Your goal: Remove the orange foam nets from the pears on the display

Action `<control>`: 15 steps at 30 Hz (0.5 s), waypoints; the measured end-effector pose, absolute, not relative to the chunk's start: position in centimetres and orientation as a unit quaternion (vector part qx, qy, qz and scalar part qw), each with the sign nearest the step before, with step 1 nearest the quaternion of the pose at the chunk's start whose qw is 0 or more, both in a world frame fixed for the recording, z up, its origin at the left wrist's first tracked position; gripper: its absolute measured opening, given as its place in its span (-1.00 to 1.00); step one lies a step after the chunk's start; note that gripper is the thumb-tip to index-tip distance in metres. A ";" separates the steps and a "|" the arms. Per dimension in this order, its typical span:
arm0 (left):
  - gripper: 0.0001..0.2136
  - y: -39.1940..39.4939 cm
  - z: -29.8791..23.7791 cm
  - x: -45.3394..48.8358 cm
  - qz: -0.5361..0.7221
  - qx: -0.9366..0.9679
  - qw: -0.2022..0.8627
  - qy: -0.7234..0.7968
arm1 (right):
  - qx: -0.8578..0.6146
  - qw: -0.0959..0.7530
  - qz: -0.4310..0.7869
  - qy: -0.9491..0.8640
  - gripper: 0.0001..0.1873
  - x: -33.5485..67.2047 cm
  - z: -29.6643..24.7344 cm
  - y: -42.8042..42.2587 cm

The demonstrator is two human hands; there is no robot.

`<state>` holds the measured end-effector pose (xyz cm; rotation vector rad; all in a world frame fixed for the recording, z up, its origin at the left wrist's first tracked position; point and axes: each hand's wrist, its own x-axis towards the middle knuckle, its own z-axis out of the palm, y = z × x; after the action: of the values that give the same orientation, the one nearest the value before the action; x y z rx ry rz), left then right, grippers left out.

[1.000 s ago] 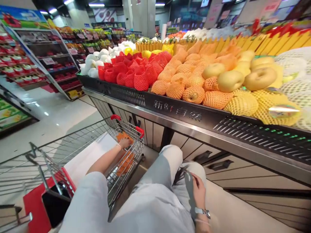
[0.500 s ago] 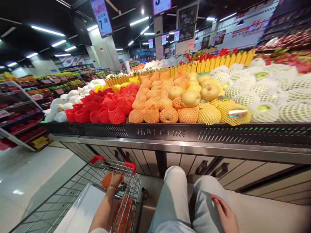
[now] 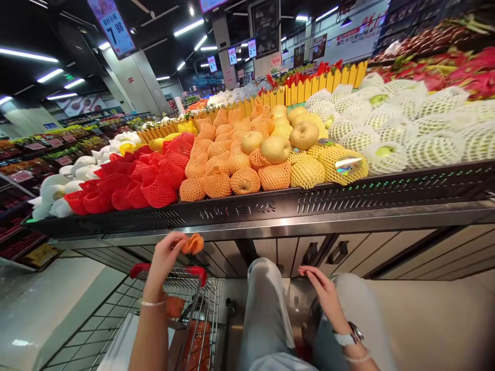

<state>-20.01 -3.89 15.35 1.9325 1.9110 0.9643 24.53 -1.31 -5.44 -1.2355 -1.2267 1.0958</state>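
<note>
Black-railed produce display point(image 3: 232, 214) fills my view, its pears point(image 3: 275, 149) cushioned in foam nets point(image 3: 307, 172), likely against bruising. Over the red cart handle point(image 3: 168, 270), my left hand point(image 3: 164, 256) pinches something small and orange point(image 3: 193, 243), too blurred to identify. My right hand point(image 3: 323, 291) hangs open just beside my trouser leg point(image 3: 358, 309). Orange items point(image 3: 195, 342) in the cart sit half-hidden behind wire, cut off below.

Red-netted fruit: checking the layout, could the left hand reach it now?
Probably yes: the left hand is close below the display's black edge, and only that edge lies between it and the red-netted fruit, though it holds an orange net.
</note>
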 end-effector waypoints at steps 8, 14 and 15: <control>-0.73 4.6 12.3 -5.2 0.734 0.406 0.339 0.427 | -0.298 0.503 0.598 -0.548 -0.51 17.6 1.5 1.0; -0.71 3.7 7.2 -2.2 0.657 0.323 0.517 0.445 | -0.354 0.629 0.526 -0.450 -0.54 14.8 1.1 2.2; -0.70 3.5 6.9 -2.3 0.653 0.317 0.524 0.446 | -0.370 0.645 0.513 -0.428 -0.54 14.9 1.0 2.4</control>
<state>-2.26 3.49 6.85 0.7588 1.0679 1.5620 14.85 2.42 1.01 -0.8423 -0.9744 1.1678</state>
